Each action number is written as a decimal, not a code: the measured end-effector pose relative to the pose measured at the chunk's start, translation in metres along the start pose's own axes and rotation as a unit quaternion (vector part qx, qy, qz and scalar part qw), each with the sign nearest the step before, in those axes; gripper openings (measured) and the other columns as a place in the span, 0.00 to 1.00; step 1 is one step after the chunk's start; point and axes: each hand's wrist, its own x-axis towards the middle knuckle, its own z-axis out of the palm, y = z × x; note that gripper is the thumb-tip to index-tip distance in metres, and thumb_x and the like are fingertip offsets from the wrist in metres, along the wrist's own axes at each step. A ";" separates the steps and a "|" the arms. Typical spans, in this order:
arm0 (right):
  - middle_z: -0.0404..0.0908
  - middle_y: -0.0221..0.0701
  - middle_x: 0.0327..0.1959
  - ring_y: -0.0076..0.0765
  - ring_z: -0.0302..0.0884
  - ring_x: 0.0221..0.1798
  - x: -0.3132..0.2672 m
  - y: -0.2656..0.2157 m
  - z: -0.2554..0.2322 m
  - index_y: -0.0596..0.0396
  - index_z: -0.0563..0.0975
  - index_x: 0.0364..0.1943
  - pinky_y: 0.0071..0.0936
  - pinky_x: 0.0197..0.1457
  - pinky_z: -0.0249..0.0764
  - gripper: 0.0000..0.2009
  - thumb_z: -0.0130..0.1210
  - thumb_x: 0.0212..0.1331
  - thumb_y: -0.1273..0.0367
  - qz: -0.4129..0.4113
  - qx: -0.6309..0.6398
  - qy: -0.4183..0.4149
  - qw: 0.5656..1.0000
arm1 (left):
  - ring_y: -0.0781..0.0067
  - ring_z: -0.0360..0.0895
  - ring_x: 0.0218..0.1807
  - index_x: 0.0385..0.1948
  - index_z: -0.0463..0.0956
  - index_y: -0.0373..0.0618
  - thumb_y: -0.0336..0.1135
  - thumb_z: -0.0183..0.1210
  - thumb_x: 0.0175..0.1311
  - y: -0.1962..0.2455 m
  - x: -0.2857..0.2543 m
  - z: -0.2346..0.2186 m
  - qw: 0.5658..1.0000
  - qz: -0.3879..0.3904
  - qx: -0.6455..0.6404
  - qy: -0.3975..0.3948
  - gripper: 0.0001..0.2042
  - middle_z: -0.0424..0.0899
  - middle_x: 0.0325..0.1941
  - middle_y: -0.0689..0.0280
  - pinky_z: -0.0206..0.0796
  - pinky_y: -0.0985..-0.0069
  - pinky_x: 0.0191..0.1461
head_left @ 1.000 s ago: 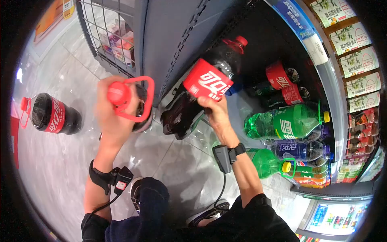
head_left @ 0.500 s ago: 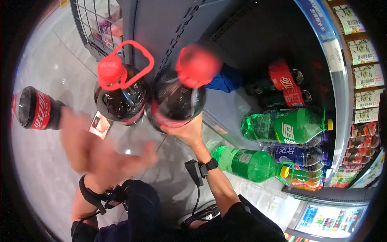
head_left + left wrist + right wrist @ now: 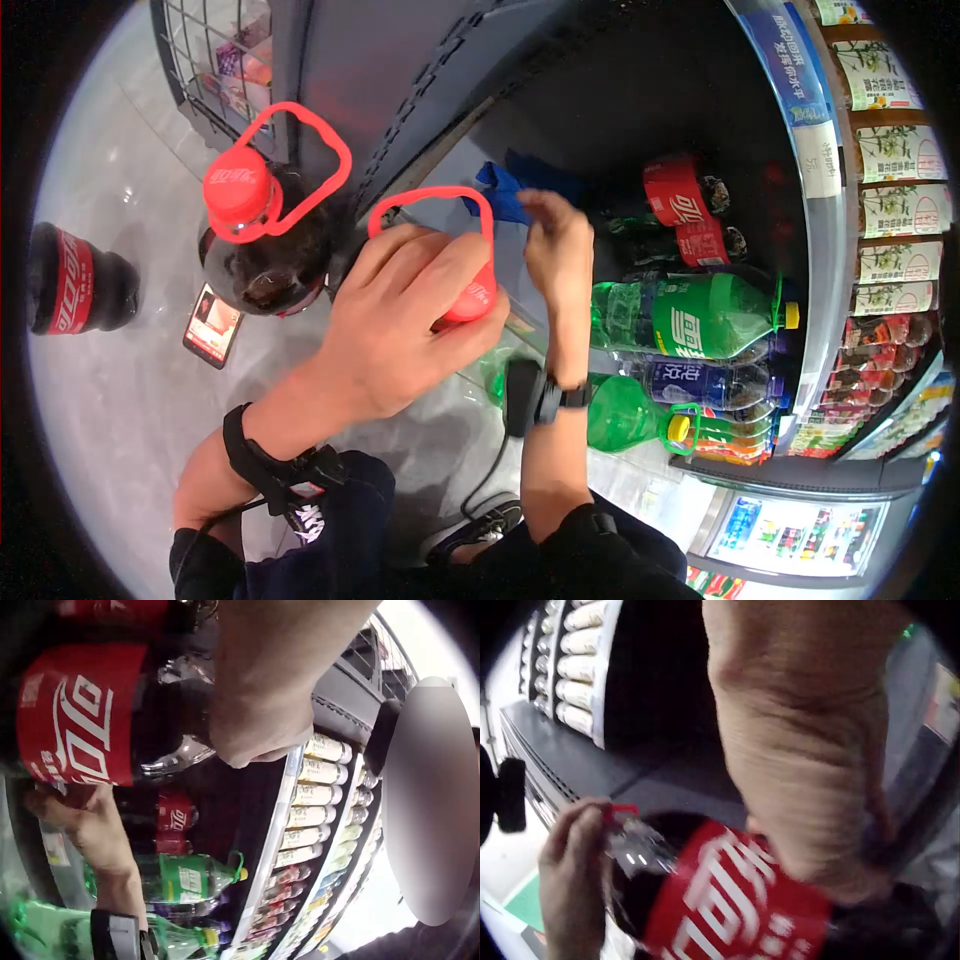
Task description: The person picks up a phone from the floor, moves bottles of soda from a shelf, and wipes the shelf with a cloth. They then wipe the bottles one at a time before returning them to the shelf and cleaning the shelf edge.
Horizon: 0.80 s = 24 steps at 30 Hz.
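My left hand [image 3: 400, 320] grips the red cap [image 3: 470, 298] of a dark cola bottle, whose red loop handle [image 3: 440, 192] stands up beyond the fingers. The bottle's red label [image 3: 82, 712] faces the camera in the left wrist view. My right hand [image 3: 560, 250], fingers loosely bent, is just right of that bottle; in the right wrist view its wrist [image 3: 802, 765] overlaps the label [image 3: 727, 900], and contact is unclear. Close by on the left stands a second cola bottle [image 3: 270, 260] with a looped red cap [image 3: 238, 190].
Another cola bottle [image 3: 80, 280] is at the far left, and a lit phone [image 3: 212, 325] lies on the floor [image 3: 150, 400]. Blue material [image 3: 503, 195] is on the shelf behind. Green bottles [image 3: 690, 315] and cola bottles [image 3: 690, 210] occupy the right side. A wire rack [image 3: 215, 60] stands at upper left.
My left hand has left the second bottle and taken hold of the cap of the one my right hand held. That bottle has gone from tilted to cap toward the head camera. My right hand has moved rightward from it.
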 end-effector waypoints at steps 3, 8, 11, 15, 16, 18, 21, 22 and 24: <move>0.78 0.48 0.30 0.55 0.75 0.39 0.056 0.024 0.021 0.59 0.78 0.27 0.34 0.47 0.71 0.08 0.51 0.39 0.76 0.101 -0.208 0.021 0.973 | 0.59 0.70 0.35 0.27 0.77 0.44 0.25 0.61 0.31 0.000 -0.001 0.006 0.999 -0.013 0.006 0.030 0.13 0.71 0.38 0.58 0.63 0.63 0.41; 0.79 0.41 0.26 0.44 0.77 0.32 0.087 0.110 0.037 0.57 0.78 0.23 0.37 0.34 0.73 0.05 0.53 0.42 0.72 -0.070 -0.423 -0.083 0.899 | 0.60 0.70 0.32 0.25 0.76 0.46 0.25 0.62 0.31 -0.008 -0.003 0.008 0.998 -0.022 -0.022 0.057 0.13 0.71 0.38 0.60 0.62 0.64 0.38; 0.78 0.34 0.27 0.41 0.74 0.27 0.109 0.181 0.052 0.59 0.77 0.34 0.33 0.37 0.73 0.12 0.50 0.52 0.65 0.243 0.016 0.043 0.969 | 0.61 0.70 0.30 0.25 0.75 0.46 0.25 0.63 0.32 -0.007 -0.005 0.008 0.995 -0.053 -0.035 0.073 0.13 0.71 0.37 0.61 0.61 0.64 0.37; 0.71 0.41 0.45 0.44 0.68 0.47 0.101 0.068 0.006 0.52 0.68 0.46 0.49 0.43 0.70 0.15 0.51 0.54 0.66 0.419 0.513 0.161 0.731 | 0.62 0.70 0.30 0.24 0.74 0.45 0.24 0.64 0.32 -0.005 -0.009 0.011 0.993 -0.051 -0.027 0.106 0.12 0.72 0.34 0.63 0.61 0.64 0.38; 0.71 0.41 0.45 0.44 0.68 0.47 0.110 0.079 0.003 0.52 0.68 0.46 0.49 0.43 0.70 0.15 0.51 0.54 0.66 0.417 0.509 0.164 0.735 | 0.62 0.70 0.30 0.24 0.74 0.45 0.24 0.64 0.32 -0.006 -0.008 0.012 0.992 -0.052 -0.031 0.110 0.12 0.72 0.34 0.63 0.61 0.64 0.38; 0.70 0.39 0.47 0.44 0.68 0.47 0.127 0.094 -0.005 0.55 0.68 0.45 0.46 0.48 0.69 0.14 0.48 0.56 0.67 0.160 0.405 0.146 0.888 | 0.63 0.71 0.30 0.23 0.74 0.46 0.24 0.64 0.31 -0.008 -0.007 0.012 0.991 -0.047 -0.025 0.125 0.12 0.73 0.33 0.64 0.61 0.64 0.38; 0.69 0.39 0.51 0.42 0.67 0.49 0.154 0.081 -0.037 0.60 0.69 0.45 0.40 0.53 0.66 0.14 0.50 0.54 0.70 -0.071 -0.021 0.219 0.973 | 0.64 0.71 0.31 0.21 0.74 0.47 0.24 0.64 0.30 -0.010 -0.007 0.007 0.993 -0.041 -0.037 0.100 0.12 0.72 0.34 0.64 0.61 0.66 0.37; 0.69 0.40 0.52 0.41 0.67 0.50 0.165 0.079 -0.049 0.61 0.70 0.45 0.38 0.55 0.65 0.15 0.51 0.52 0.71 -0.109 -0.207 0.292 0.927 | 0.64 0.71 0.31 0.21 0.74 0.47 0.24 0.64 0.30 -0.009 -0.008 0.007 0.993 -0.042 -0.037 0.101 0.12 0.72 0.34 0.64 0.61 0.66 0.37; 0.69 0.40 0.52 0.42 0.67 0.50 0.190 0.071 -0.079 0.61 0.69 0.45 0.38 0.55 0.64 0.16 0.51 0.52 0.71 -0.189 -0.336 0.319 0.866 | 0.64 0.71 0.31 0.20 0.73 0.48 0.25 0.64 0.30 -0.008 -0.009 0.010 0.993 -0.047 -0.036 0.105 0.12 0.72 0.34 0.64 0.61 0.67 0.37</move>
